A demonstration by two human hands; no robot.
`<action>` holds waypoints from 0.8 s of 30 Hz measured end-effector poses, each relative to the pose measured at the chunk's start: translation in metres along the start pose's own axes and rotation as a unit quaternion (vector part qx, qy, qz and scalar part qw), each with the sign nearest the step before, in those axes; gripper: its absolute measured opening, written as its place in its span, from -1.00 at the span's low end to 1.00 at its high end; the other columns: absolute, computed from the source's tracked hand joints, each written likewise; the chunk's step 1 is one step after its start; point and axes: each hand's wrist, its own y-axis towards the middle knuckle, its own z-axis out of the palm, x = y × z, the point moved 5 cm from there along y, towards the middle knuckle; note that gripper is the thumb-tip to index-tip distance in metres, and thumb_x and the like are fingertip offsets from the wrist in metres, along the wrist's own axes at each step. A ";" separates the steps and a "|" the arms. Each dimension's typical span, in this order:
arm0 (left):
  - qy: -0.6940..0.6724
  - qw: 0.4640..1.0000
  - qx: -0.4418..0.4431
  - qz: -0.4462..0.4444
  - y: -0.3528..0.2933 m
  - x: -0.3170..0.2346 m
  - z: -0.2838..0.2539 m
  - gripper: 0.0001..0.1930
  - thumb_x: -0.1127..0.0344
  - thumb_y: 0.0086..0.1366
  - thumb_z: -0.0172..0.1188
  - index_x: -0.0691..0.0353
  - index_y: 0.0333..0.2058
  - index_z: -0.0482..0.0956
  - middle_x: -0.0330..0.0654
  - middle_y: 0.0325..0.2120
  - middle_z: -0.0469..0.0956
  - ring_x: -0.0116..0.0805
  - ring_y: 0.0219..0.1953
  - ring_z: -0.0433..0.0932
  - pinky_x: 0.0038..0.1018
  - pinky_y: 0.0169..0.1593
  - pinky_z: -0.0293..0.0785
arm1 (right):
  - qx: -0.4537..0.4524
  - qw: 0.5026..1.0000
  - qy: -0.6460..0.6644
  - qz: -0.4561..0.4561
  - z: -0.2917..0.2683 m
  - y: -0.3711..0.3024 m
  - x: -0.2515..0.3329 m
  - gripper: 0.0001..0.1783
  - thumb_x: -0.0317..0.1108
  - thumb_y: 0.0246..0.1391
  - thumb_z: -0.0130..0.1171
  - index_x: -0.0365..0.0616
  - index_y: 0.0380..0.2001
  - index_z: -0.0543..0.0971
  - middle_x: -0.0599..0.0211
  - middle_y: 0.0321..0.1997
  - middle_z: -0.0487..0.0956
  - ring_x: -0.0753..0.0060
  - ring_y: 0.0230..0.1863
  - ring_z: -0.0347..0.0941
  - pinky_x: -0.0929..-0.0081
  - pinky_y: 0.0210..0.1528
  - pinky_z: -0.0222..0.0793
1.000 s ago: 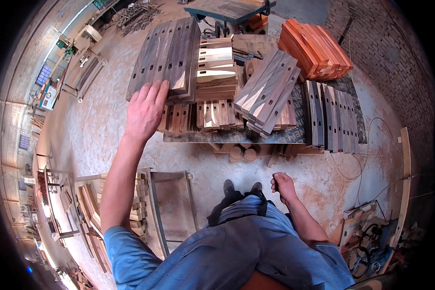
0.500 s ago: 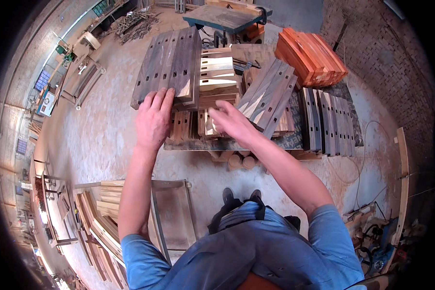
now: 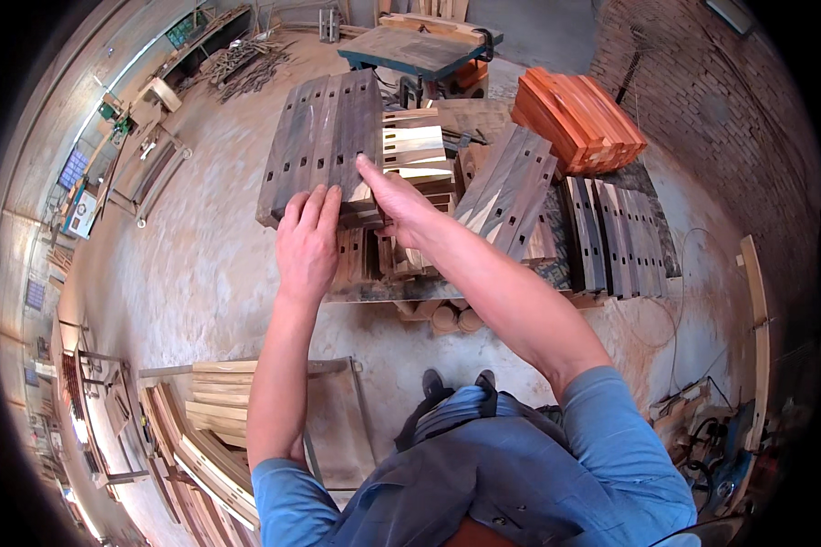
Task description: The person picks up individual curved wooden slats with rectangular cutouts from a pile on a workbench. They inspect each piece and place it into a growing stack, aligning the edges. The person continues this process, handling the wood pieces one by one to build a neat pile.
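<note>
A stack of dark wooden boards (image 3: 324, 128) with small rectangular mortise slots lies side by side at the left of the workbench. My left hand (image 3: 306, 244) is closed on the near edge of these boards, fingertips together on top and the thumb hidden. At the near right corner, my right hand (image 3: 400, 202) grips the rightmost board, its thumb on the top face and its fingers down the side, partly hidden. Just right of this stack lie pale wooden pieces (image 3: 413, 150). A tilted group of dark slotted boards (image 3: 511, 191) rests beyond my right wrist.
Orange-red wooden pieces (image 3: 579, 123) are stacked at the bench's far right, with upright dark slotted boards (image 3: 616, 237) nearer. A machine table (image 3: 420, 50) stands behind. At lower left, curved wooden strips (image 3: 214, 465) lie by a frame (image 3: 342, 410). Round wooden ends (image 3: 445, 318) show under the bench.
My right hand has moved left from over the pale pieces onto the stack's near right corner. My left hand stays at the stack's near edge, now farther right along it. The view has shifted slightly.
</note>
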 end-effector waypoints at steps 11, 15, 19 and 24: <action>-0.005 1.000 0.011 0.006 0.003 -0.002 0.001 -0.51 0.59 0.07 0.12 0.24 0.05 0.49 -0.06 0.00 0.52 -0.03 0.04 0.44 -0.24 0.12 0.42 | -0.060 0.988 0.044 -0.134 -0.003 0.006 0.003 -0.33 -0.07 0.09 0.26 -0.39 0.10 0.40 -0.06 0.10 0.49 0.21 0.13 0.41 0.21 0.15 0.31; -0.013 1.000 0.016 0.006 0.004 -0.004 0.000 -0.54 0.59 0.11 0.11 0.28 0.05 0.49 -0.04 -0.02 0.52 -0.01 0.02 0.45 -0.25 0.10 0.43 | -0.072 0.992 0.025 -0.099 -0.003 -0.014 0.007 -0.30 -0.03 0.10 0.22 -0.41 0.11 0.36 -0.12 0.13 0.45 0.13 0.16 0.39 0.15 0.20 0.26; -0.018 1.000 0.012 0.006 0.004 -0.004 -0.002 -0.54 0.60 0.11 0.11 0.29 0.05 0.49 -0.03 -0.02 0.52 0.00 0.03 0.45 -0.25 0.10 0.43 | -0.083 0.989 -0.023 -0.121 -0.010 -0.023 0.008 -0.28 0.01 0.11 0.20 -0.40 0.11 0.37 -0.13 0.12 0.45 0.12 0.19 0.36 0.13 0.22 0.24; -0.013 1.000 0.006 0.002 0.002 -0.005 -0.003 -0.50 0.54 0.05 0.16 0.32 0.05 0.48 0.00 0.00 0.49 0.02 0.04 0.43 -0.23 0.11 0.42 | -0.040 0.994 -0.001 -0.102 -0.020 -0.016 0.012 -0.21 0.03 0.12 0.22 -0.41 0.16 0.29 -0.07 0.15 0.44 0.18 0.16 0.39 0.19 0.17 0.31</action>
